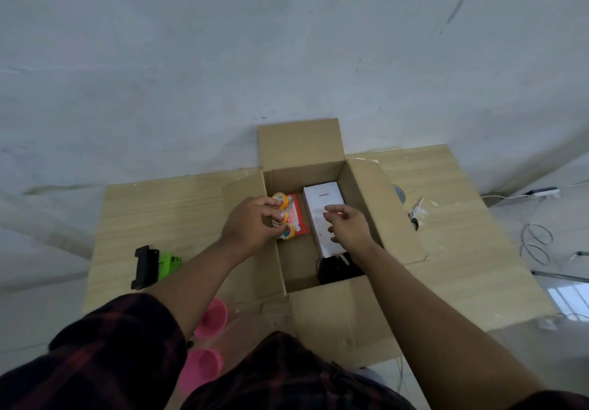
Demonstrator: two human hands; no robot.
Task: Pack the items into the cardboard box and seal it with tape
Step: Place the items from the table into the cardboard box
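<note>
An open cardboard box [363,193] stands on the wooden table, all flaps folded out. Inside lie a white carton [322,199] on the right, a red packet [298,215] on the left and a dark object [334,271] at the near end. My left hand [251,226] reaches over the box's left wall and grips a row of small yellow-rimmed cups [282,217] above the red packet. My right hand [349,226] hovers over the white carton with fingers spread, holding nothing.
Left of the box sit a black holder [143,268] and a green piece [169,264]. Two pink cups [212,315] stand near the front edge. Scissors [416,210] and a tape roll [398,193] lie right of the box. Cables trail on the floor at right.
</note>
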